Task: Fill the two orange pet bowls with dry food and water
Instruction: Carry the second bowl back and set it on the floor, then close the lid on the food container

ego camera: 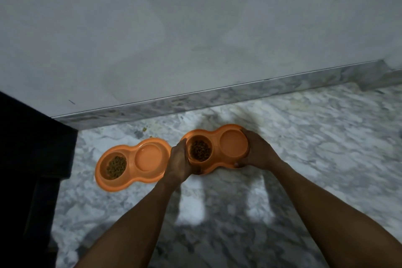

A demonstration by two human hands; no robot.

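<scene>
Marble floor (304,137) beside grey wall (195,28) | right orange bowl (233,144) gripped at both ends by left hand (180,159) and right hand (258,152) | left orange bowl (149,154) lies on the floor | probably light stiff plastic; hold ends, keep level

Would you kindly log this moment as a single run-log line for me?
left hand, right hand: grip held bowl ends | floor bowl: left of it | kibble: both left wells | water: cannot tell

Dim, soft, slightly blurred, wide-angle distortion
</scene>
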